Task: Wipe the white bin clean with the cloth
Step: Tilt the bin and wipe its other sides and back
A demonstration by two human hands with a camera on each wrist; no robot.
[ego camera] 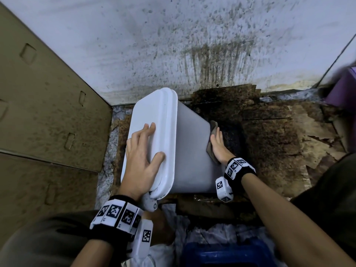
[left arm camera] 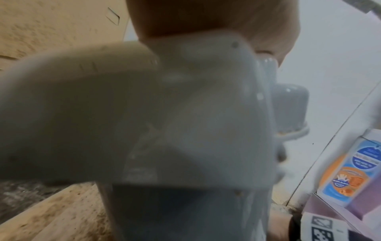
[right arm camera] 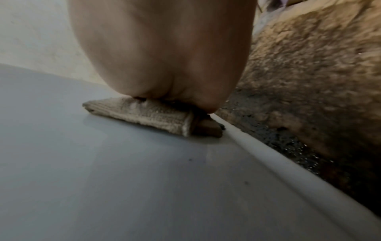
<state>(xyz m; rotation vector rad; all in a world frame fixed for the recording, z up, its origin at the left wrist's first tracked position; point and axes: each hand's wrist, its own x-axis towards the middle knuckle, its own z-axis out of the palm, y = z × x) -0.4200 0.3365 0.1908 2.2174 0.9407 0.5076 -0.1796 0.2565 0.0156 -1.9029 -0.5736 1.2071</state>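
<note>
The white bin [ego camera: 190, 151] lies tilted on the floor with its lid [ego camera: 152, 112] facing left. My left hand [ego camera: 142, 151] rests flat on the lid, fingers spread, thumb across the lid's rim. My right hand [ego camera: 218, 149] presses a brownish cloth [ego camera: 212, 125] flat against the bin's side wall, near its bottom edge. The right wrist view has the folded cloth [right arm camera: 148, 114] under my palm [right arm camera: 164, 57], on the smooth grey-white wall [right arm camera: 123, 179]. In the left wrist view the bin [left arm camera: 185, 114] is a close blur.
Cardboard sheets [ego camera: 38, 112] stand on the left. A stained wall [ego camera: 192, 45] rises behind the bin. Dirty, wet cardboard [ego camera: 279, 132] covers the floor to the right. A purple box [ego camera: 342, 87] sits at far right, a blue stool [ego camera: 227, 253] near me.
</note>
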